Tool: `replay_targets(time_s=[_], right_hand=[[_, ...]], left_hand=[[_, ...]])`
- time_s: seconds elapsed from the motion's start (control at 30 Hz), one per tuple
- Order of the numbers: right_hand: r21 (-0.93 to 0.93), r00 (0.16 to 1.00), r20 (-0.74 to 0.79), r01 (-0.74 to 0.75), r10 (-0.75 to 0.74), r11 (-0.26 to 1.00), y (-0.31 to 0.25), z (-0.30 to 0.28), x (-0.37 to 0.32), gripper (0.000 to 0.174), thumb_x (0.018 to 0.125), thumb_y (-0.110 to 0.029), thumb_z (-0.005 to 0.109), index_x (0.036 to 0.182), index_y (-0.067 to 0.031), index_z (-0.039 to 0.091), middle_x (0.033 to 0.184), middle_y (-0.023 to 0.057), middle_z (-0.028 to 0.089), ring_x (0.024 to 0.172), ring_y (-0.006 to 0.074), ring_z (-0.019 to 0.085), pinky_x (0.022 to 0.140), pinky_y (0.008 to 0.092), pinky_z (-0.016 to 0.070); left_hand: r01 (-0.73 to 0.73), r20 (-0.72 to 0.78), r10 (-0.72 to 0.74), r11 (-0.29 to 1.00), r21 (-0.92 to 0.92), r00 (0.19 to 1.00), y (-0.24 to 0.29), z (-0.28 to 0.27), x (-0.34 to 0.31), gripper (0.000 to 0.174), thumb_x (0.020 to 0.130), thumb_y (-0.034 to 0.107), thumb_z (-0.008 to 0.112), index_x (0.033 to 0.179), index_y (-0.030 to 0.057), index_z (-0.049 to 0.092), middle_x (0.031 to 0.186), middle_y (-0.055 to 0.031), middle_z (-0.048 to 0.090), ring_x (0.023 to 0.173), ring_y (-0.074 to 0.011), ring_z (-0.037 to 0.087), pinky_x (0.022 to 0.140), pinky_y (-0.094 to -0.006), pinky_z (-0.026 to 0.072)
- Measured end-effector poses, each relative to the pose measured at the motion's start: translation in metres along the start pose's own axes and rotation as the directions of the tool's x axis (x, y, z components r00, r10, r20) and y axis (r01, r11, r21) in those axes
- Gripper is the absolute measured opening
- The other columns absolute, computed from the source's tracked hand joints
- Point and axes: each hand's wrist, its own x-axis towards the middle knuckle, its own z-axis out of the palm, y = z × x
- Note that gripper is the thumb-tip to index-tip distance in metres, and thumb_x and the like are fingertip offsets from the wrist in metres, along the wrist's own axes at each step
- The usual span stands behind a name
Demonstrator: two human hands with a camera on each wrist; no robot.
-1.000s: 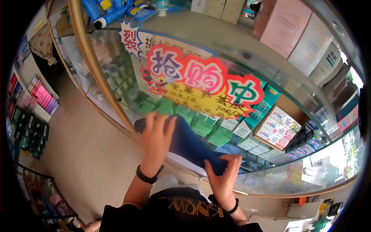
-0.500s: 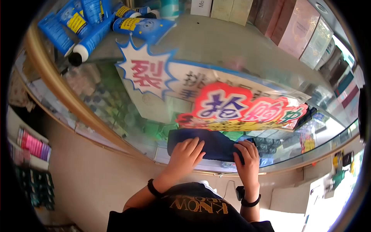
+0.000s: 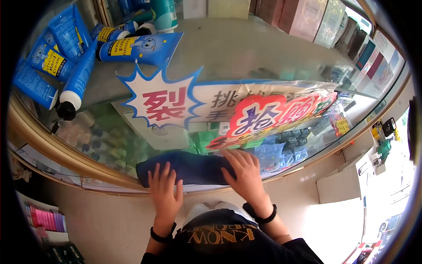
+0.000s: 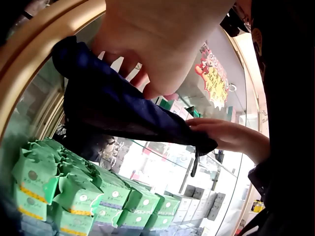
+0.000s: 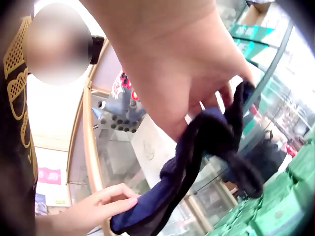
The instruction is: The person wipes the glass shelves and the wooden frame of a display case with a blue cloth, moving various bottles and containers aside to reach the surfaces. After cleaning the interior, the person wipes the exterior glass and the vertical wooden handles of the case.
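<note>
A person's left hand [image 3: 165,190] and right hand [image 3: 244,174] both press flat, fingers spread, on a folded dark blue cloth [image 3: 193,167]. The cloth lies against the curved glass front of a shop display bench [image 3: 110,145]. Even pressure from both hands, following the curve, would likely wipe the glass cleanly.

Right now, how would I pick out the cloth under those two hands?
Find the curved glass counter. At its near edge lies the dark blue cloth, left hand and right hand resting on it. Unlike the green boxes under the glass, it is plain and soft.
</note>
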Motion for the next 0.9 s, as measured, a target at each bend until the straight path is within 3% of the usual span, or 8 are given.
replay_targets(time_s=[0.13,0.2,0.23,0.37,0.43,0.6,0.73,0.9], right_hand=[[-0.081,0.992,-0.006,-0.129,0.129,0.988,0.036,-0.015,-0.018,0.038,0.080,-0.012,0.081,0.114,-0.0094,0.065,0.104,0.0118,0.062,0.103,0.0358,0.057,0.094,0.0468,0.0433],[-0.074,0.982,-0.101,-0.165,0.157,0.984,0.062,-0.024,-0.024,0.035,0.077,-0.012,0.083,0.105,-0.0101,0.062,0.097,0.0112,0.055,0.099,0.0325,0.056,0.086,0.0458,0.0412],[-0.035,0.959,-0.160,-0.243,0.235,0.969,0.067,-0.035,-0.024,0.036,0.077,-0.008,0.082,0.106,-0.0094,0.061,0.101,0.0130,0.056,0.103,0.0350,0.055,0.090,0.0470,0.0416],[-0.110,0.921,-0.346,-0.231,0.180,0.967,0.071,-0.074,-0.010,0.046,0.080,-0.003,0.079,0.122,-0.0103,0.063,0.115,0.0140,0.060,0.119,0.0389,0.054,0.105,0.0512,0.0408],[-0.234,0.950,-0.262,-0.235,0.171,0.944,0.070,-0.078,-0.008,0.044,0.083,-0.006,0.078,0.125,-0.0119,0.065,0.123,0.0113,0.063,0.126,0.0354,0.055,0.114,0.0512,0.0371],[-0.114,0.997,-0.022,-0.081,0.079,0.990,0.077,-0.052,-0.028,0.038,0.089,-0.012,0.075,0.126,-0.0132,0.069,0.132,0.0066,0.065,0.129,0.0276,0.059,0.121,0.0529,0.0309],[-0.219,0.987,0.158,0.046,-0.011,0.975,0.044,-0.019,-0.028,0.062,0.091,-0.030,0.076,0.149,-0.0180,0.057,0.155,0.0054,0.054,0.145,0.0233,0.048,0.122,0.0544,0.0281],[-0.045,0.941,0.244,0.252,-0.234,0.967,-0.003,0.016,-0.015,0.066,0.095,-0.039,0.070,0.154,-0.0176,0.051,0.160,0.0059,0.050,0.147,0.0222,0.046,0.119,0.0488,0.0323]], left_hand=[[-0.070,0.090,0.077,0.995,-0.074,0.993,0.025,0.011,0.004,0.042,0.091,0.021,0.073,0.131,0.0091,0.066,0.148,-0.0135,0.058,0.141,-0.0408,0.048,0.118,-0.0650,0.0317],[-0.160,0.147,0.181,0.977,-0.144,0.973,0.047,0.019,0.009,0.048,0.094,0.026,0.071,0.139,0.0096,0.064,0.151,-0.0138,0.057,0.143,-0.0404,0.047,0.120,-0.0626,0.0281],[-0.154,0.146,0.175,0.977,-0.144,0.974,0.057,0.025,0.011,0.048,0.094,0.026,0.071,0.139,0.0096,0.064,0.151,-0.0138,0.057,0.143,-0.0404,0.047,0.120,-0.0626,0.0281],[-0.233,0.171,0.267,0.953,-0.195,0.948,0.095,0.049,0.023,0.055,0.097,0.039,0.071,0.146,0.0149,0.061,0.156,-0.0119,0.052,0.145,-0.0391,0.045,0.120,-0.0606,0.0292],[-0.224,0.167,0.254,0.958,-0.176,0.953,0.097,0.053,0.025,0.055,0.097,0.039,0.070,0.146,0.0155,0.061,0.156,-0.0117,0.052,0.145,-0.0392,0.045,0.120,-0.0602,0.0294],[-0.178,0.176,0.204,0.972,-0.153,0.963,0.085,0.042,0.019,0.054,0.097,0.038,0.070,0.147,0.0181,0.061,0.157,-0.0108,0.052,0.145,-0.0381,0.046,0.120,-0.0577,0.0308],[-0.092,0.196,0.093,0.996,-0.019,0.976,0.055,0.020,0.005,0.061,0.094,0.033,0.072,0.151,0.0185,0.056,0.160,-0.0115,0.047,0.146,-0.0394,0.044,0.119,-0.0604,0.0327],[0.067,0.117,-0.079,0.993,0.098,0.990,0.007,-0.006,-0.012,0.049,0.096,0.025,0.069,0.143,0.0152,0.064,0.153,-0.0125,0.055,0.143,-0.0411,0.048,0.120,-0.0602,0.0316]])
